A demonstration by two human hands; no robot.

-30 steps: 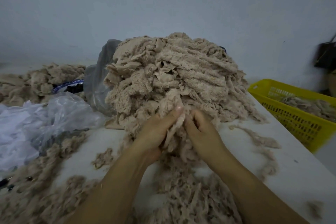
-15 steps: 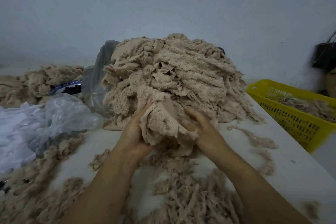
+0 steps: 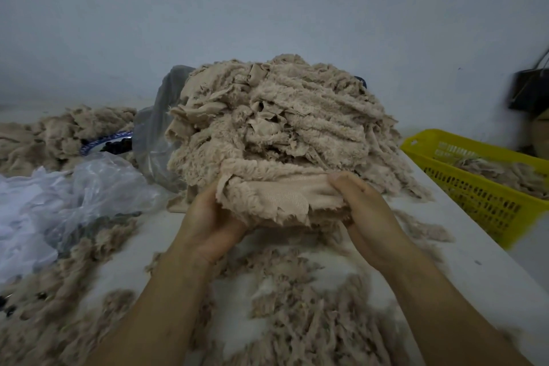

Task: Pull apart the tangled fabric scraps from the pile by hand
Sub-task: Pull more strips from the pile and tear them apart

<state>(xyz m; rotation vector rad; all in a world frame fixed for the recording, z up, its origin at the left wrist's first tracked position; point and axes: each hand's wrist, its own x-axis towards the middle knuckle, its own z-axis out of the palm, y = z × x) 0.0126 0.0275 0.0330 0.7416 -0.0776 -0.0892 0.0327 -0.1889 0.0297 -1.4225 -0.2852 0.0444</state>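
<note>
Both hands are on one scrap [image 3: 276, 199] at the near foot of the pile [image 3: 282, 122] — left hand [image 3: 208, 223] wrapped round its left end, right hand [image 3: 365, 211] clamped on the right end with the thumb on top. The scrap spans the two grips, its far edge touching the pile just behind. I'd call this the pulling-apart step. Next move, I reckon, is hands drawn away from each other and toward me — gently, so the heap behind doesn't topple.

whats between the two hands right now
In the head view, one beige fleece scrap spans from the left hand to the right hand, smooth backing toward the camera, in front of the pile.
</note>
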